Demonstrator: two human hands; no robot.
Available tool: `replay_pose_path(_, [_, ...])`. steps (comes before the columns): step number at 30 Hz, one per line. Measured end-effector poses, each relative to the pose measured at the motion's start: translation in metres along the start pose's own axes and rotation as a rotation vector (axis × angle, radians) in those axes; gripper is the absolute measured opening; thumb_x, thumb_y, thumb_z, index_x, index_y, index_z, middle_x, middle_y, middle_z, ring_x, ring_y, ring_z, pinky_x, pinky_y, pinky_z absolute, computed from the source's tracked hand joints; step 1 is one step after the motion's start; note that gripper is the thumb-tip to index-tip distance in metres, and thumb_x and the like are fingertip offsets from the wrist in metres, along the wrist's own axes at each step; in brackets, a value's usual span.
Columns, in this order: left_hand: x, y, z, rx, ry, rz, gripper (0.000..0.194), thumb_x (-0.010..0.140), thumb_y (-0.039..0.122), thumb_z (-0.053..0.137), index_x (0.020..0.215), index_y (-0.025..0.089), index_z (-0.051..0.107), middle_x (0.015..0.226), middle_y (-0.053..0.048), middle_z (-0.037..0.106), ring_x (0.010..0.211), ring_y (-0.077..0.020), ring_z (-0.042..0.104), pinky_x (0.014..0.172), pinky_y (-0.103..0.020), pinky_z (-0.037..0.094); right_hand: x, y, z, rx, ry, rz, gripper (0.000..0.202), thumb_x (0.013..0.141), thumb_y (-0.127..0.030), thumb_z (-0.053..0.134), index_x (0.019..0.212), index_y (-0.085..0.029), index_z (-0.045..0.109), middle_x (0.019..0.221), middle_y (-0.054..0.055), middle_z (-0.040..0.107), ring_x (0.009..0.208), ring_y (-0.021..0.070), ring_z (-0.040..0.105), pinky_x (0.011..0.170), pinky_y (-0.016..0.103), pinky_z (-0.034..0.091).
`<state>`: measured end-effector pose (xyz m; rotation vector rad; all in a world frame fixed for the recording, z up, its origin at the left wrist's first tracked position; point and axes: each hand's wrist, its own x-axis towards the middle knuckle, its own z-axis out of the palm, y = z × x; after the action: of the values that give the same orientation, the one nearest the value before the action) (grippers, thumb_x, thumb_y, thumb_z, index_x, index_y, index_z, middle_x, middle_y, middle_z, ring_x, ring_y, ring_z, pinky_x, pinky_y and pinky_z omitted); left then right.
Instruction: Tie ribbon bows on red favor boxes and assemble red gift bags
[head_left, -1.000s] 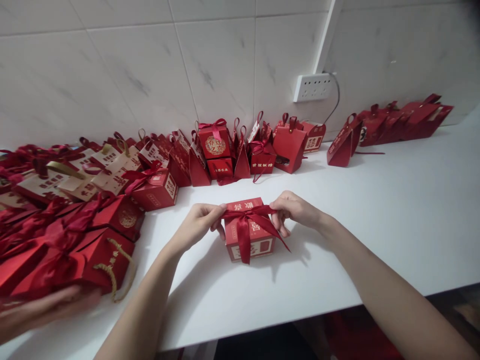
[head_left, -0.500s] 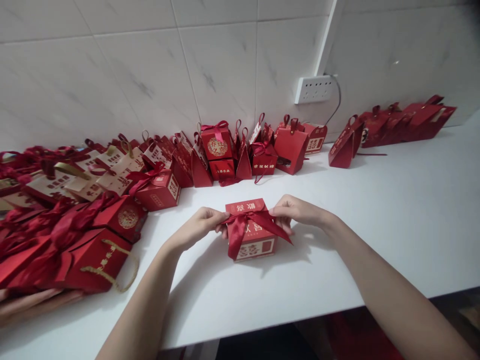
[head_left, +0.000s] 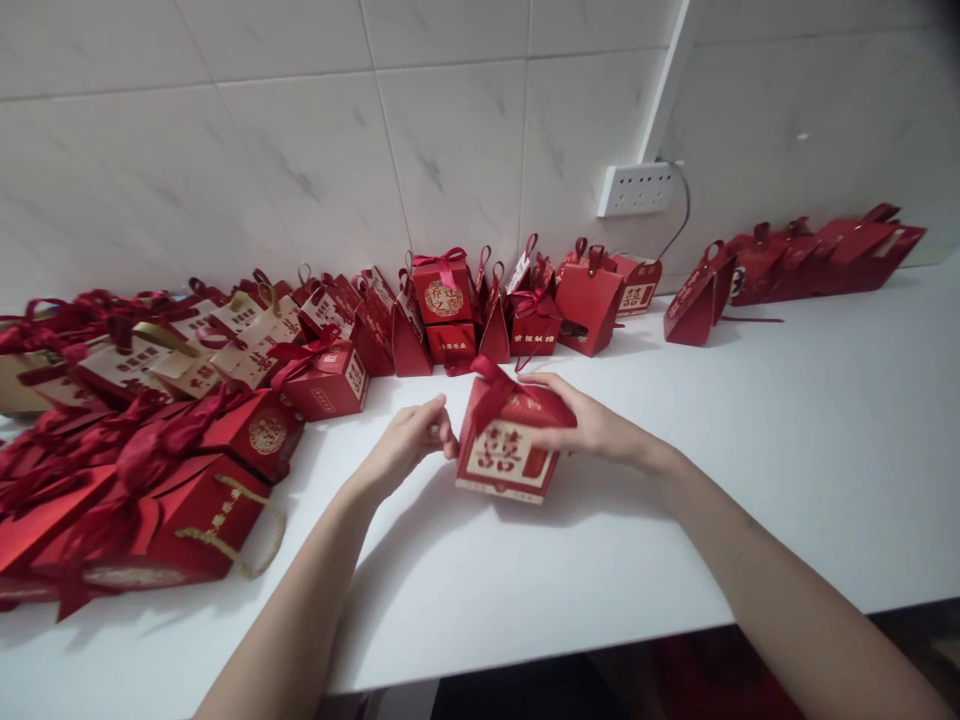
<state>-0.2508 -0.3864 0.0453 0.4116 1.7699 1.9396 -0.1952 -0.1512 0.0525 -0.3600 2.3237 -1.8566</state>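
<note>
A red box (head_left: 501, 455) with a cream front panel and a dark red ribbon (head_left: 491, 392) on top is tilted above the white table (head_left: 585, 590). My right hand (head_left: 581, 420) grips it from the right, fingers over the top and thumb on the front. Just left of the box is my left hand (head_left: 416, 440), its fingers partly curled and the thumb apart, holding nothing. Whether its fingertips touch the box side is hard to tell.
Large red boxes with ribbons (head_left: 172, 500) lie at the left. Several small red gift boxes (head_left: 446, 305) line the tiled wall. More red bags (head_left: 825, 255) stand at the back right. A white power socket (head_left: 636, 190) is on the wall.
My left hand has let go of the ribbon. My right hand has moved from the ribbon onto the box, which is now tilted. Another person's hand at the far left has gone out of view.
</note>
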Motion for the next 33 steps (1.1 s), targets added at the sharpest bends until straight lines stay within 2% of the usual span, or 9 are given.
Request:
replay_pose_path(4, [0.007, -0.001, -0.002, -0.108, 0.207, 0.040, 0.037, 0.073, 0.044, 0.061, 0.053, 0.017, 0.046, 0.042, 0.003, 0.046, 0.047, -0.0096, 0.046, 0.057, -0.023, 0.041, 0.010, 0.008, 0.005, 0.627, 0.091, 0.186, 0.045, 0.076, -0.052, 0.058, 0.108, -0.022, 0.054, 0.104, 0.008, 0.066, 0.090, 0.0214, 0.063, 0.081, 0.039, 0.053])
replay_pose_path(7, [0.009, -0.003, -0.003, -0.113, 0.239, 0.051, 0.033, 0.071, 0.040, 0.061, 0.053, 0.018, 0.045, 0.044, 0.004, 0.045, 0.047, -0.0090, 0.046, 0.056, -0.023, 0.041, 0.014, 0.011, 0.015, 0.969, 0.045, 0.308, 0.040, 0.081, -0.056, 0.045, 0.096, -0.022, 0.058, 0.087, 0.005, 0.067, 0.076, 0.0179, 0.064, 0.071, 0.035, 0.055])
replay_pose_path(13, [0.005, -0.004, 0.001, -0.070, 0.196, 0.055, 0.030, 0.069, 0.038, 0.064, 0.055, 0.016, 0.049, 0.049, 0.003, 0.047, 0.049, -0.0091, 0.047, 0.057, -0.023, 0.041, 0.014, 0.014, 0.024, 1.125, -0.066, 0.322, 0.039, 0.083, -0.056, 0.044, 0.094, -0.021, 0.058, 0.091, 0.005, 0.068, 0.079, 0.0170, 0.064, 0.067, 0.029, 0.055])
replay_pose_path(16, [0.006, -0.005, 0.000, -0.053, 0.195, 0.061, 0.030, 0.069, 0.040, 0.064, 0.058, 0.015, 0.051, 0.052, 0.002, 0.050, 0.052, -0.0097, 0.048, 0.059, -0.024, 0.041, 0.014, 0.015, 0.023, 0.983, -0.029, 0.307, 0.043, 0.080, -0.060, 0.043, 0.095, -0.022, 0.057, 0.087, 0.005, 0.067, 0.077, 0.0189, 0.064, 0.067, 0.034, 0.055])
replay_pose_path(18, [0.008, -0.007, -0.002, -0.037, 0.251, 0.099, 0.031, 0.071, 0.044, 0.062, 0.062, 0.015, 0.053, 0.059, 0.001, 0.054, 0.057, -0.0109, 0.050, 0.061, -0.024, 0.041, 0.014, 0.015, 0.024, 0.769, 0.031, 0.183, 0.047, 0.076, -0.062, 0.047, 0.099, -0.022, 0.055, 0.089, 0.006, 0.066, 0.079, 0.0215, 0.063, 0.072, 0.040, 0.054])
replay_pose_path(22, [0.010, -0.009, -0.007, -0.033, 0.422, 0.255, 0.036, 0.073, 0.052, 0.058, 0.073, 0.016, 0.058, 0.079, -0.003, 0.060, 0.074, -0.0152, 0.055, 0.063, -0.025, 0.043, 0.010, 0.020, 0.024, -0.018, 0.280, -0.385, 0.064, 0.060, -0.049, 0.074, 0.114, -0.026, 0.046, 0.114, 0.010, 0.053, 0.106, 0.0286, 0.055, 0.090, 0.049, 0.048])
replay_pose_path(25, [0.007, -0.008, -0.005, 0.006, 0.354, 0.380, 0.035, 0.075, 0.051, 0.058, 0.085, 0.017, 0.061, 0.087, -0.005, 0.061, 0.082, -0.0170, 0.056, 0.069, -0.027, 0.044, 0.008, 0.025, 0.024, -0.573, 0.394, -0.699, 0.075, 0.059, -0.042, 0.077, 0.122, -0.028, 0.040, 0.124, 0.012, 0.041, 0.118, 0.0325, 0.045, 0.096, 0.053, 0.044])
replay_pose_path(29, [-0.001, -0.007, 0.003, 0.166, 0.166, 0.463, 0.037, 0.075, 0.045, 0.062, 0.103, 0.019, 0.060, 0.096, -0.006, 0.062, 0.087, -0.0182, 0.057, 0.075, -0.029, 0.046, 0.008, 0.029, 0.022, -0.804, 0.373, -0.767, 0.080, 0.066, -0.040, 0.073, 0.131, -0.030, 0.029, 0.127, 0.013, 0.036, 0.118, 0.0325, 0.045, 0.089, 0.051, 0.050])
replay_pose_path(33, [-0.002, -0.007, 0.008, 0.339, 0.194, 0.522, 0.026, 0.078, 0.037, 0.062, 0.096, 0.019, 0.059, 0.089, -0.005, 0.062, 0.081, -0.0158, 0.058, 0.071, -0.027, 0.047, 0.009, 0.030, 0.019, -0.844, 0.344, -0.785, 0.080, 0.066, -0.039, 0.073, 0.132, -0.029, 0.028, 0.128, 0.013, 0.035, 0.118, 0.0330, 0.045, 0.088, 0.051, 0.051])
